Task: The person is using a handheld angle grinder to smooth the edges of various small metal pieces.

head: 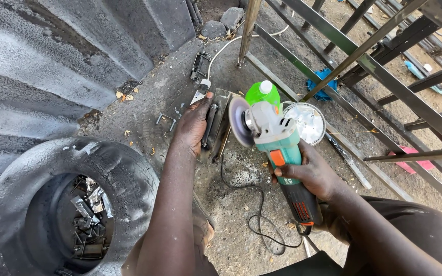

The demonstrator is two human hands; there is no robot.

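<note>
On the far left I see a tyre lying flat, its well full of small metal scraps. They sit apart from the work and do not block me.

My left hand lies palm down, fingers spread and pressed onto a dark steel piece on the concrete. This is the main risk as I judge it: the fingers hold the piece just beside the grinder's disc, with little room between. If the disc catches an edge and kicks, it could jump toward that hand. I see no glove on either hand.

My right hand is closed in a full grip round the green grinder, thumb near the orange switch. The disc hangs above the piece; I cannot tell whether it spins or touches.

The black cord loops on the ground beneath the tool, near my knee, and could snag or get cut if I swing back. A white cable runs off behind the piece.

Just past the disc stand a green bottle and a shiny round lid; sparks thrown forward would hit them. To the right, steel frame bars crowd the space, with a blue rag beneath.
</note>
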